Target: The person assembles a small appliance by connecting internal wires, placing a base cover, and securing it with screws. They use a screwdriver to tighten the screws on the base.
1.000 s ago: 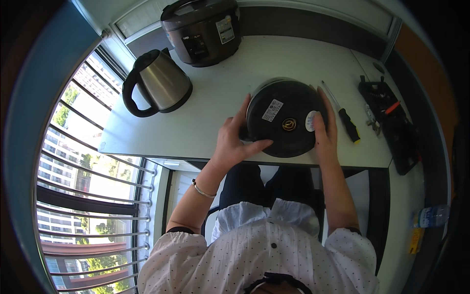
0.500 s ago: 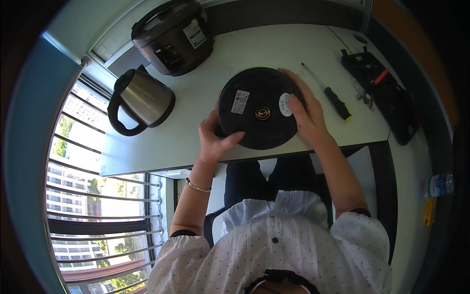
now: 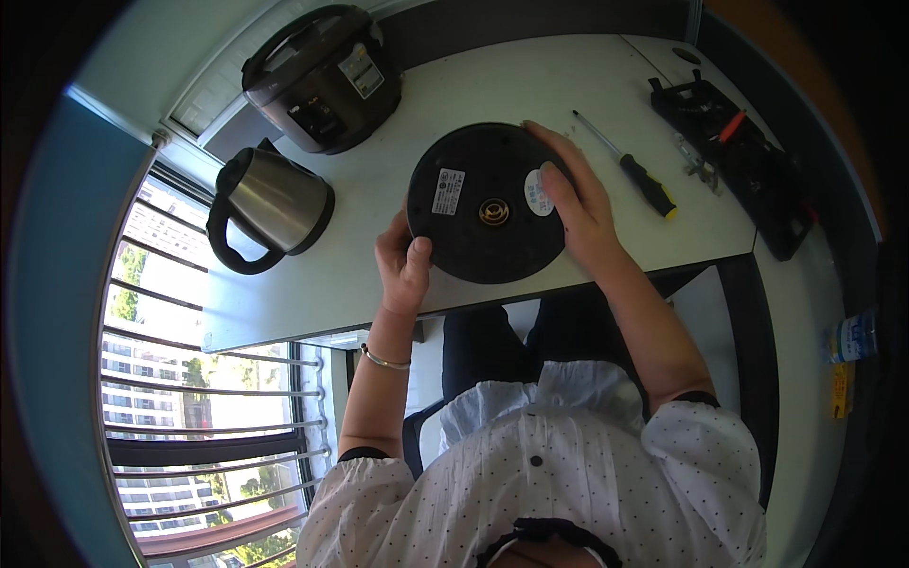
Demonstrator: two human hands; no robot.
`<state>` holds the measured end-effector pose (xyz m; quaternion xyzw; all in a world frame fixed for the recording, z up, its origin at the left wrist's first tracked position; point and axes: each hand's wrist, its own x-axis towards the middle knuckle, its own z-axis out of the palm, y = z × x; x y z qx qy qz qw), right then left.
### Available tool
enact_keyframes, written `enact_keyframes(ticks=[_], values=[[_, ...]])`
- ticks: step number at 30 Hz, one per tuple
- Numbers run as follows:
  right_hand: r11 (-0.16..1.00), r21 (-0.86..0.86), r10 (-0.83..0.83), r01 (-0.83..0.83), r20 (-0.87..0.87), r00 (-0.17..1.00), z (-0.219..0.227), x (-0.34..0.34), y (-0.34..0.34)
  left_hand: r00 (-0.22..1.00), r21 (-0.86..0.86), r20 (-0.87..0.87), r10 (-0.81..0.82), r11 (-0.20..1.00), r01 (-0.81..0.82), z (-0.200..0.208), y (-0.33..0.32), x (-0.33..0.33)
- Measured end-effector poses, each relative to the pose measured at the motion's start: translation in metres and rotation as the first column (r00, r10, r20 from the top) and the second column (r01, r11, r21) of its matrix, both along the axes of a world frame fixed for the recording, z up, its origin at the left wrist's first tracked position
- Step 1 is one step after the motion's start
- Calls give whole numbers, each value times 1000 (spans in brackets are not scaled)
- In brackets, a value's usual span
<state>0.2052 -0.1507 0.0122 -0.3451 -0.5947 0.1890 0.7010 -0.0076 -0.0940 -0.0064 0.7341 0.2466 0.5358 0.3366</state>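
Both my hands hold up a round black appliance base (image 3: 469,241), its flat face toward me. A brass ring-shaped contact (image 3: 493,212) sits at its middle, with a white rectangular label (image 3: 448,192) to the left and an oval sticker (image 3: 539,192) to the right. My right hand (image 3: 579,201) grips the right rim, thumb on the face by the sticker and fingers round the far edge. At the lower left rim is my left hand (image 3: 404,265), its thumb bent up at the edge and its other fingers partly hidden behind the base.
A steel kettle (image 3: 275,204) with a black handle stands left on the white table (image 3: 473,80). Behind it is a dark electric cooker (image 3: 327,90). To the right lie a screwdriver (image 3: 644,180), small metal parts (image 3: 701,170) and an open black tool case (image 3: 757,194).
The base and both hands have shifted slightly left in view. My left thumb has drawn back from the face to the rim. My right hand keeps its grip.
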Motion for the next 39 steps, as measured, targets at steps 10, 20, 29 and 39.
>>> enact_keyframes(ticks=[10,20,29,39], values=[[997,-78,3,-3,9,1000,2,-5,-9,995,137,-42,91,987,-84,3,3,4],[997,-67,47,-40,105,993,17,4,1,1000,71,-14,1,997,0,3,9,-4],[997,-45,68,-63,125,990,22,7,2,999,49,17,-49,998,48,-1,12,-7],[999,-42,28,-21,175,984,24,5,9,998,9,-19,-52,999,52,-3,16,-10]])
